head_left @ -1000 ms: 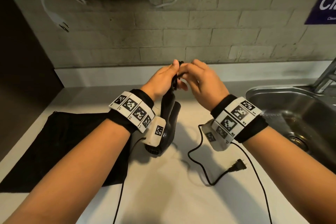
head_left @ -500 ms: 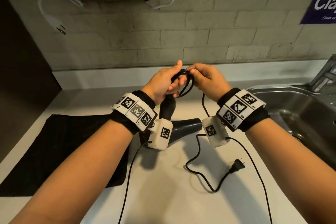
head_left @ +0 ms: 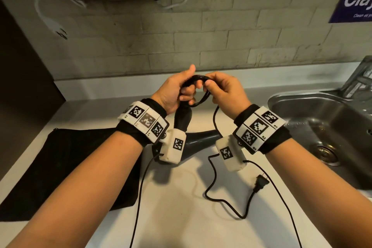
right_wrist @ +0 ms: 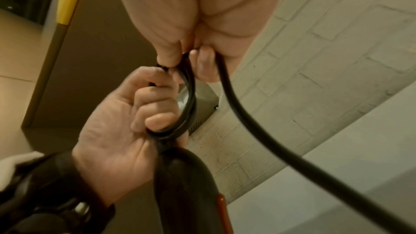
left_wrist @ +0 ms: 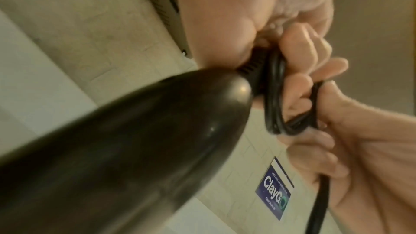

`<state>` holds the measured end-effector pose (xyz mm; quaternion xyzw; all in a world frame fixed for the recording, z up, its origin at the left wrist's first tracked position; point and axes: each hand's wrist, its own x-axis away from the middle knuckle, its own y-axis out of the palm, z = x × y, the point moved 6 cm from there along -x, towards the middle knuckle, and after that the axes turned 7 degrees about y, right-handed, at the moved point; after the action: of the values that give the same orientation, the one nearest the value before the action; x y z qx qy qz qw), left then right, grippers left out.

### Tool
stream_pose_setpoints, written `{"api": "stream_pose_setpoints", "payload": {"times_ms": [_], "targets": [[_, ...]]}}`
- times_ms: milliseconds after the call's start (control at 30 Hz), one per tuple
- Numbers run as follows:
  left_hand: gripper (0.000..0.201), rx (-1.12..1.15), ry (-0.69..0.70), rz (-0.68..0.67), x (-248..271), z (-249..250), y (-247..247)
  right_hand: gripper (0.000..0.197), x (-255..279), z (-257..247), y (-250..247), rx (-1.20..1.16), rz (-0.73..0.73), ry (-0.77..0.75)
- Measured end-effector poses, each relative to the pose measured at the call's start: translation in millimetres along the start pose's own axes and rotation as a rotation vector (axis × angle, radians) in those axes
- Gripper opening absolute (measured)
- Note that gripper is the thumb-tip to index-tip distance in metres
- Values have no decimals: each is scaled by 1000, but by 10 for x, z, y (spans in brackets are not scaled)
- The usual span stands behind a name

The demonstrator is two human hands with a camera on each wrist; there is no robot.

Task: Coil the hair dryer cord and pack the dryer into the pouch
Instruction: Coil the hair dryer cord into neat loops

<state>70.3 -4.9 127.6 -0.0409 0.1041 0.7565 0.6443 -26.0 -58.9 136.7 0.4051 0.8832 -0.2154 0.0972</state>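
Both hands (head_left: 201, 88) grip coiled cord (right_wrist: 188, 99), prob. tight.

My forearms are bare. On each wrist I wear a black fabric band (head_left: 275, 141) carrying a row of white tiles (head_left: 144, 121) printed with black square-pattern markers, three showing per wrist. Below each band hangs a white boxy camera housing (head_left: 174, 147) with one more such marker on its face, and a thin black cable (head_left: 138, 193) trails from each housing back along my arm.
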Motion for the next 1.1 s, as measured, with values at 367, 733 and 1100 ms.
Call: {"api": "stream_pose_setpoints", "payload": {"times_ms": [367, 733, 1100], "targets": [[53, -150, 62, -64, 20, 10, 13, 24, 18, -32, -14, -76, 62, -16], [53, 49, 60, 116, 14, 32, -267, 19, 495, 504, 178, 253, -96, 84], [40, 163, 23, 109, 26, -7, -258, 25, 686, 379, 204, 724, -25, -122]]}}
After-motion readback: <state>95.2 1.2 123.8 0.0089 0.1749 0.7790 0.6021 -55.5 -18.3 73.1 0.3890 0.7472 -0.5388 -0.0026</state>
